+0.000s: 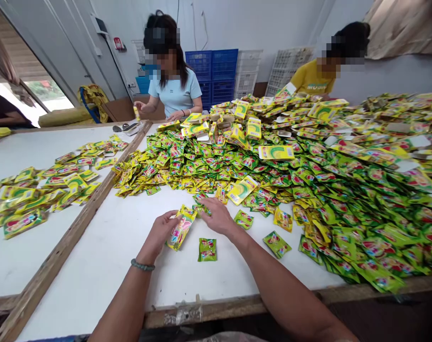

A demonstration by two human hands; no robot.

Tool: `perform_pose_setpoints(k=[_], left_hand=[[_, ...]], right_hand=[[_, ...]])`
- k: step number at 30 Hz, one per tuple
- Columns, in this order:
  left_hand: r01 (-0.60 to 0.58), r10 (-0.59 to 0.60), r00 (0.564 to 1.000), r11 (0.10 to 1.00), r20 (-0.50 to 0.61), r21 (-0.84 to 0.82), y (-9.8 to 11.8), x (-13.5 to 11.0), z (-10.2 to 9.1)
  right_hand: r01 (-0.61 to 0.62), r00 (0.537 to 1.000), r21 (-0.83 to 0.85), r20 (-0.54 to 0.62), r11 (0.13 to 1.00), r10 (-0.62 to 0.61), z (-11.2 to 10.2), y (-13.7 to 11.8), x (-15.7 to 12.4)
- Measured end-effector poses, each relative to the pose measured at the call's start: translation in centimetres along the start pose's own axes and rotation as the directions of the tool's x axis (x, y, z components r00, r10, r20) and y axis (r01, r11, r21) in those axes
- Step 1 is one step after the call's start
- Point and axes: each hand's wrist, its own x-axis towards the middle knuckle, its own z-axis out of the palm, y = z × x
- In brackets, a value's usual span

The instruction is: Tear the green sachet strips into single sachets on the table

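My left hand (160, 233) is closed on the edge of a small yellow printed carton (182, 227), which is tilted above the white tabletop. Just to its right, my right hand (219, 216) has its fingers closed over a small green packet (199, 209), close to the carton's upper end. Part of that packet is hidden by the fingers. On the table below my hands lies a loose green packet (207, 250). Further right are another green packet (277, 244) and a yellow packet (283, 219). A yellow carton (242, 190) rests at the heap's edge, beyond my right hand.
A large heap of green packets (323, 190) fills the right and far table, with flat yellow cartons (276, 152) on top. A wooden strip (71, 244) divides the table; filled-looking cartons (64, 183) lie left of it. Two people work opposite; blue crates (212, 71) stand behind.
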Motion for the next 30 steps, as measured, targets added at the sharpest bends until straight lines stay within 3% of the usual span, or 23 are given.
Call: perform_pose_setpoints(k=[3,6,9,11,15,19,23,30], left_hand=[[0.007,-0.008,0.998,1.0,-0.066,-0.011,0.0,0.2,-0.3],[0.034,-0.035,0.998,0.999,-0.061,-0.024,0.0,0.2,-0.4],[0.031,-0.031,0.999,1.0,-0.018,-0.005,0.1,0.1,-0.3],[0.021,-0.021,1.0,0.999,0.014,0.036,0.1,0.0,-0.1],[0.001,-0.01,0.99,0.998,0.144,0.063,-0.1,-0.4,0.2],[-0.01,0.0,0.957,0.999,0.291,0.033,0.0,-0.8,0.3],[-0.007,-0.01,0.954,0.998,0.299,0.056,0.1,-0.9,0.5],[-0.016,-0.025,0.945,0.993,0.327,0.121,-0.3,-0.8,1.2]], right_hand=[[0.113,0.979,-0.138,0.184,0.984,-0.086,0.7,0.5,-0.1],[0.024,0.99,-0.124,0.143,0.992,-0.006,0.9,1.2,0.0],[-0.155,0.988,0.105,0.024,0.982,0.153,0.2,1.8,0.3],[-0.21,0.977,0.293,0.031,0.933,0.21,-0.4,1.8,0.3],[-0.188,0.982,0.472,0.104,0.862,0.157,-0.6,1.1,0.2],[-0.146,0.979,0.393,0.189,0.908,0.076,-0.7,0.9,0.1],[-0.09,0.968,0.32,0.251,0.943,0.008,-1.6,0.5,0.0],[-0.174,0.951,0.223,0.291,0.959,0.104,-1.4,-1.0,-0.3]])
